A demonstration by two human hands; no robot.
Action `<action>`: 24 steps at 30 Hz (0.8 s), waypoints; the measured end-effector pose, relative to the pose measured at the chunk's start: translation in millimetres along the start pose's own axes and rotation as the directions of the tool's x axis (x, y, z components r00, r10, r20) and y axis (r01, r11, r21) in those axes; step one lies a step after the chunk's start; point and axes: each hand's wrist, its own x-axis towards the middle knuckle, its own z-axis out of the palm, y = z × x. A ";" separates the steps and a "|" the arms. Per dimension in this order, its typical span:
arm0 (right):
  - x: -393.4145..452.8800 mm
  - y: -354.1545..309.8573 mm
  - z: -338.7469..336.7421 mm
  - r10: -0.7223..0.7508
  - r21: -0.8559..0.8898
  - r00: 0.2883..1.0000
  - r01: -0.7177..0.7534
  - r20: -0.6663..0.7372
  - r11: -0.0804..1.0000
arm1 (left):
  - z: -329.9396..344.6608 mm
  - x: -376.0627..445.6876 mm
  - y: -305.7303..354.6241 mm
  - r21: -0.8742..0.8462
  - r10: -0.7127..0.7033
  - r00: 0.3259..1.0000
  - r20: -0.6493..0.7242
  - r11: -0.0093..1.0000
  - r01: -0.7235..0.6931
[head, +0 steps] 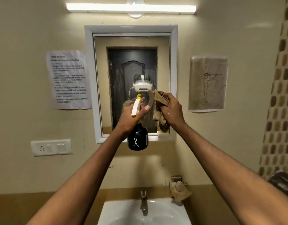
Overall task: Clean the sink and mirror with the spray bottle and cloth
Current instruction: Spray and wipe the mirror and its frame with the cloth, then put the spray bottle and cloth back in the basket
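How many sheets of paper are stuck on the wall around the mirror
2. A printed text sheet hangs left of the mirror, and a sheet with a line drawing of a figure hangs to its right. More could lie outside the view.

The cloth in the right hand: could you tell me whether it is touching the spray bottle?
Apart. The head view shows mirror glass between the cloth gripped by the right hand and the spray bottle held by the left hand.
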 end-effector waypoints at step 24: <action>-201.1 117.6 54.4 0.551 -0.002 0.824 -0.556 0.135 0.831 | 44.9 -137.8 -142.1 -0.039 -0.300 0.954 0.000 0.953 0.300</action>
